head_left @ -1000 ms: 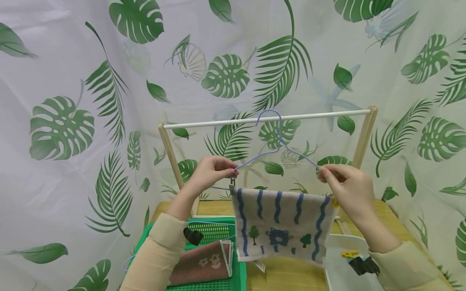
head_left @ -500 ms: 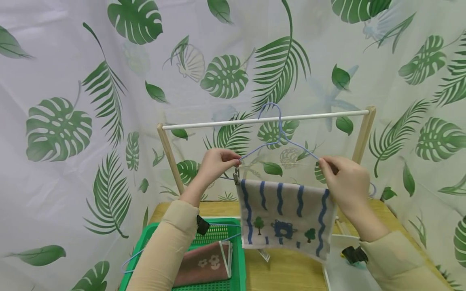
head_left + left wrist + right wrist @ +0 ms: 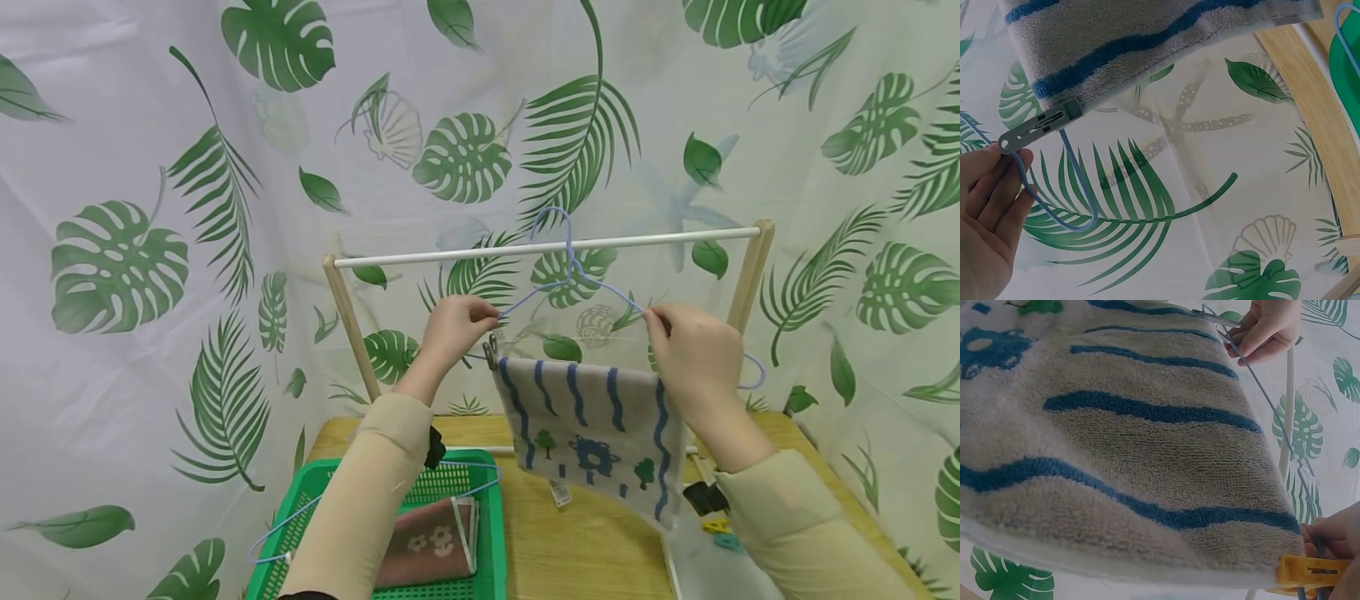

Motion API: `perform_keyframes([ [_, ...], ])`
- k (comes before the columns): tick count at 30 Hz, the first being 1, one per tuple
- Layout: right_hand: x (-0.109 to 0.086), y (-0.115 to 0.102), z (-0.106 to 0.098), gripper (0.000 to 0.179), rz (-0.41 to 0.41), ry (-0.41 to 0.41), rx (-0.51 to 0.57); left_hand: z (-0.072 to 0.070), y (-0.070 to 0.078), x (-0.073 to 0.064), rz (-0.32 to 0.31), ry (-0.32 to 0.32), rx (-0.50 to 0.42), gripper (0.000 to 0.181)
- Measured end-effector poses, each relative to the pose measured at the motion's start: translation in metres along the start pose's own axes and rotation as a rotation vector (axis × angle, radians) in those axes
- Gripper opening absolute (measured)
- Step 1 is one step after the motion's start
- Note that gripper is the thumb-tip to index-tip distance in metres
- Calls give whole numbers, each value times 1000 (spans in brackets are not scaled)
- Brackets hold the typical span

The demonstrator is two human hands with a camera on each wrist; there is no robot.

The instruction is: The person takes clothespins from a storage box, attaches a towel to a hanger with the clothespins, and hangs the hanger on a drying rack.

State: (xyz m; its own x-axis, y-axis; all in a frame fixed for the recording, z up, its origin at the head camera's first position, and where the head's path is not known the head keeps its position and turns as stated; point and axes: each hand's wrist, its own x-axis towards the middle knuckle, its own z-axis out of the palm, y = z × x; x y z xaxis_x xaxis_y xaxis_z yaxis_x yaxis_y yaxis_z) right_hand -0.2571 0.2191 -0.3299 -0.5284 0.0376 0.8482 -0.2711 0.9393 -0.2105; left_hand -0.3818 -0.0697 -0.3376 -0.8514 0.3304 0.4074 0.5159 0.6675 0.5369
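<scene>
A blue wire hanger (image 3: 609, 288) is held up before the rack by both hands, its hook overlapping the white rail (image 3: 675, 238) in the head view. My left hand (image 3: 455, 329) pinches the left shoulder of the hanger; my right hand (image 3: 697, 354) pinches its right shoulder. From it hangs a small light towel (image 3: 555, 392) with wavy blue stripes, its lower right corner lowest. A grey clothespin (image 3: 1041, 125) clips one top corner in the left wrist view. At the other corner, a yellow clothespin (image 3: 1310, 572) shows beside the right fingers in the right wrist view.
On the wooden table (image 3: 577, 558), a green basket (image 3: 495, 533) at left holds a folded pink towel (image 3: 427, 542) and another blue hanger (image 3: 300, 508). At right, partly behind the right sleeve, a white tray (image 3: 697, 567) has yellow (image 3: 717, 525) and teal clothespins (image 3: 727, 542). Wooden posts (image 3: 348, 325) carry the rail.
Both hands have raised the hanger and towel, bringing the hook higher over the rail. The left hand has moved rightward, and the towel now hangs more slanted. The basket has stayed put.
</scene>
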Motion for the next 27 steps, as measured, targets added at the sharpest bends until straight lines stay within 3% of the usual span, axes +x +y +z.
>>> perform_keyframes([
  [5, 8, -7, 3, 20, 27, -53, -35, 5, -3, 5, -21, 14, 25, 18],
  [13, 10, -12, 6, 19, 45, -105, -40, 12, -11, 1, -46, -2, 15, 17],
  [27, -15, -19, 4, 18, 86, -210, -7, 27, -22, -7, -54, -85, 62, 18],
])
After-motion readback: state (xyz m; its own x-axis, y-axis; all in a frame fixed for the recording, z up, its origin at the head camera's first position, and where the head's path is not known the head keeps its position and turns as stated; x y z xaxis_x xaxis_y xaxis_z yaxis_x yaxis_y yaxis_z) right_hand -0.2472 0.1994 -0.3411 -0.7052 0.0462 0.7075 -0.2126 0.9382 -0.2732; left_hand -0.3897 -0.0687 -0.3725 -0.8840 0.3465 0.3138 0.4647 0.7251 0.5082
